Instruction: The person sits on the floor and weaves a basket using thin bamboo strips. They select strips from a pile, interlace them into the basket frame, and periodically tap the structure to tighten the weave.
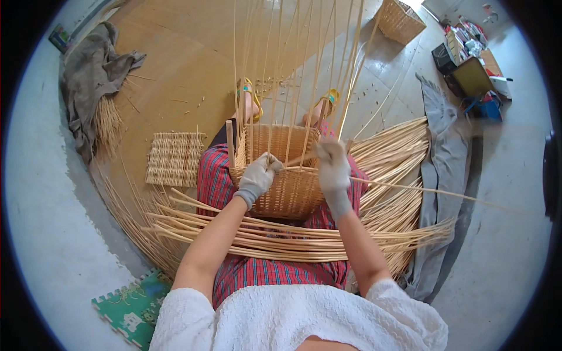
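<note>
A half-woven wicker basket (287, 196) rests between my knees, its tall thin stakes (271, 64) standing up from the rim. Gloved in white, my left hand (259, 175) is closed at the near rim, pinching the weaving rod by a stake. My right hand (332, 167), also gloved and partly blurred, is closed around a wicker rod (427, 189) just right of the basket. That rod's long tail stretches out to the right. Across my lap, over a red checked cloth (257, 272), lies a bundle of peeled wicker rods (293, 241).
More loose rods (398, 146) lie on the right, beside and partly on a grey cloth (442, 128). A woven square panel (174, 159) is on the floor at left. Farther off are another wicker basket (400, 22) and cluttered boxes (468, 76). A green foam mat (132, 310) lies lower left.
</note>
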{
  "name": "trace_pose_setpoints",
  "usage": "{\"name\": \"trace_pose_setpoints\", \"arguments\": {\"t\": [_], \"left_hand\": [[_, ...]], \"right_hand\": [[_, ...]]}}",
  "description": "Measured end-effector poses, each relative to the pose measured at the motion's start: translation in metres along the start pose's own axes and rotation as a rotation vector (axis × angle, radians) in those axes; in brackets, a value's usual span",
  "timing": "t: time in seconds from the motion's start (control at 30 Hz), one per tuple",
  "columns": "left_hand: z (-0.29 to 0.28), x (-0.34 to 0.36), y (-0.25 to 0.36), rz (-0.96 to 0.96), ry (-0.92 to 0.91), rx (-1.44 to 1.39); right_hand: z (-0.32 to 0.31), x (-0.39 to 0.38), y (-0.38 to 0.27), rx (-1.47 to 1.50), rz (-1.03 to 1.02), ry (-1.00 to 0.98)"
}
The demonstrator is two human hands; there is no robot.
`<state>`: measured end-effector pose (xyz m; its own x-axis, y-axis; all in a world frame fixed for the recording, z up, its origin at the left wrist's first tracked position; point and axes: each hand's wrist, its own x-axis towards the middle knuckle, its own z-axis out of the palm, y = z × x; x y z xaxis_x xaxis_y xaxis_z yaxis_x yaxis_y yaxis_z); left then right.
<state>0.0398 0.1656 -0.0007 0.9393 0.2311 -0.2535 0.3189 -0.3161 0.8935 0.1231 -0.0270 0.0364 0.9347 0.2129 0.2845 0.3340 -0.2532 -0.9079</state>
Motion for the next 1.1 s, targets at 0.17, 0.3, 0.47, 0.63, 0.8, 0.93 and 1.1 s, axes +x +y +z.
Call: {"name": "trace_pose_setpoints", "arguments": {"t": [0.17, 0.3, 0.47, 0.63, 0.8, 0.93, 1.1], "left_hand": [[0.013, 0.014, -0.016, -0.080, 0.092, -0.117], [0.018, 0.018, -0.040, -0.012, 0.058, -0.131], [-0.006, 0.011, 0.033, -0.351, -0.098, -0.258], [0.010, 0.002, 0.015, -0.260, 0.168, -0.087], [0.031, 0.010, 0.069, 0.028, 0.150, 0.044], [0.050, 0.024, 0.064, -0.226, -0.349, -0.034], [0.082, 0.022, 0.031, 0.070, 0.041, 0.120]], "right_hand": [[0.074, 0.082, -0.050, -0.437, -0.042, -0.197], [0.005, -0.019, 0.026, 0.431, 0.041, 0.065], [-0.017, -0.038, 0.019, 0.533, 0.398, 0.189], [-0.030, -0.048, 0.007, 0.392, 0.397, 0.191], [-0.060, -0.044, 0.010, 0.530, 0.444, 0.410], [-0.054, -0.014, 0.022, 0.347, 0.155, 0.233], [0.005, 0.083, -0.036, -0.489, -0.054, -0.105]]}}
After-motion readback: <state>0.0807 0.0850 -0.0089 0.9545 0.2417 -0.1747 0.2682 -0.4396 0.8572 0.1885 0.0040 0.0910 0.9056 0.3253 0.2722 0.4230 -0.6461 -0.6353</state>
